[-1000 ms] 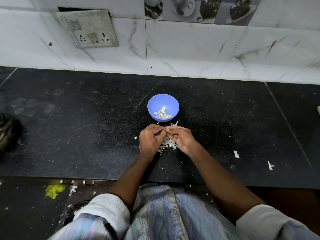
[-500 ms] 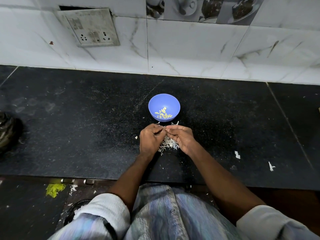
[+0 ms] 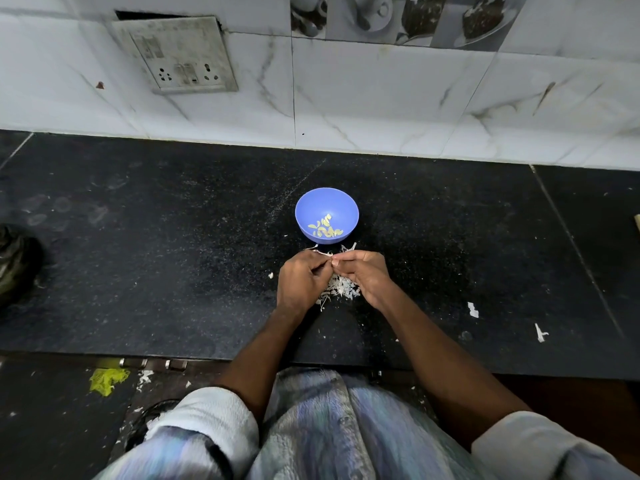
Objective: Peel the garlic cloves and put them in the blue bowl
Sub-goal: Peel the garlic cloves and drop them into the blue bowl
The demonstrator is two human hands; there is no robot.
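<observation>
A blue bowl (image 3: 326,206) stands on the black counter (image 3: 173,254) with several peeled garlic cloves (image 3: 325,229) in its bottom. Just in front of it my left hand (image 3: 302,283) and my right hand (image 3: 366,274) meet fingertip to fingertip. Together they pinch a small garlic clove (image 3: 329,263), which is mostly hidden by the fingers; a strip of white skin sticks out to the left. A heap of white garlic skins (image 3: 341,289) lies on the counter under and between both hands.
Loose skin scraps (image 3: 472,310) lie to the right on the counter. A dark crumpled bag (image 3: 15,268) sits at the left edge. The tiled wall with a socket plate (image 3: 180,55) rises behind. The counter's front edge runs just before my lap.
Both hands stay in place in front of the bowl; only the fingertips have shifted slightly on the clove.
</observation>
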